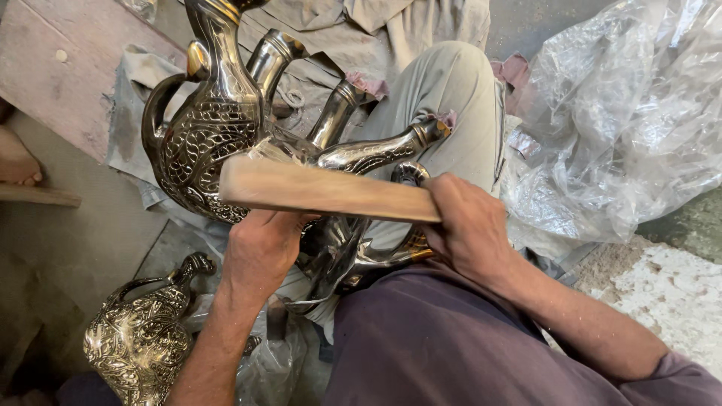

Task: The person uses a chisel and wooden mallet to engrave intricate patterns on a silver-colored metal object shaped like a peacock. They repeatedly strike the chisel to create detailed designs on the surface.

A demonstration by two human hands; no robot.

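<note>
The right hand (470, 225) grips a flat pale wooden block (327, 192) laid across an engraved silver metal ewer (218, 128) on the lap; the left hand (259, 248) clasps the ewer from below, crumpled clear plastic wrapping (624, 120) lying to the right

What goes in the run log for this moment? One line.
left hand: grips metal figure | right hand: holds wooden block against it | second figure: on floor

A dusky purple top covers the torso, its short sleeve ending above the right elbow. Both forearms are bare, the left hand (259, 252) and right hand (470, 225) ungloved, ringless. Pale grey-beige trousers, creased and dusty, cover the raised knee.
</note>
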